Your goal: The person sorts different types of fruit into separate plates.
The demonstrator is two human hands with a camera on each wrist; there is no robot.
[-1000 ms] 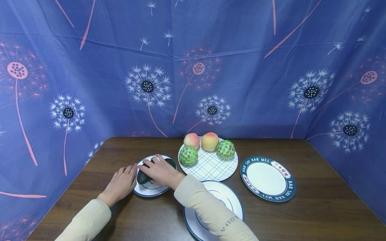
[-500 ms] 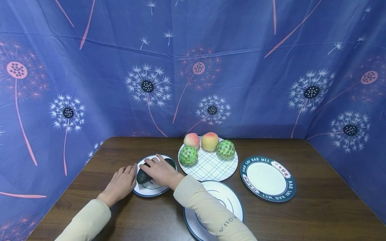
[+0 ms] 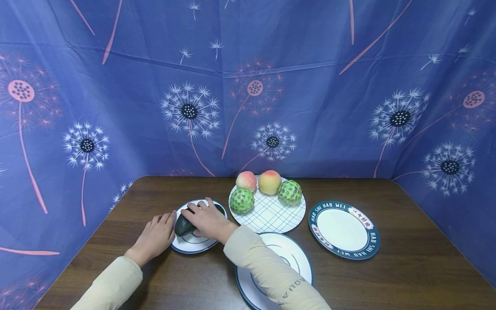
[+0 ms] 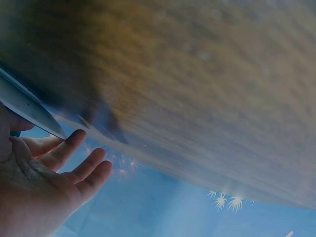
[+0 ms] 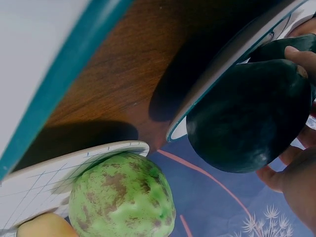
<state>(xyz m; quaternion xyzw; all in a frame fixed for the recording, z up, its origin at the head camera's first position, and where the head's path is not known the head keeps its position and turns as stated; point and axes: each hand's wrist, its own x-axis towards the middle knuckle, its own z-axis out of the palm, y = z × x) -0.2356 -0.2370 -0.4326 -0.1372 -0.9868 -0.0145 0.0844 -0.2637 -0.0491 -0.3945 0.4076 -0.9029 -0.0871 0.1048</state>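
Note:
My left hand (image 3: 156,235) rests at the left rim of a small white plate (image 3: 193,247) with a blue edge. Its fingers lie fairly straight along the rim, and the left wrist view shows the fingertips (image 4: 76,136) right at the plate's edge. From the right, my right hand (image 3: 209,220) reaches over that plate and grips a dark green avocado (image 3: 184,227), covering much of it. A second avocado (image 5: 249,116) lies behind it on the same plate, large in the right wrist view and partly hidden by the hand in the head view.
Behind, a checked plate (image 3: 277,218) bears two peaches (image 3: 270,182) and two green knobbly fruits (image 3: 289,192). White plates (image 3: 304,262) are stacked under my right sleeve. A dark-rimmed plate (image 3: 345,230) sits to the right. A blue cloth (image 3: 317,107) hangs behind the table.
The avocado under my right hand has shifted very slightly left, and the fingers on it have moved a little to the right. My left hand and the plates have stayed still.

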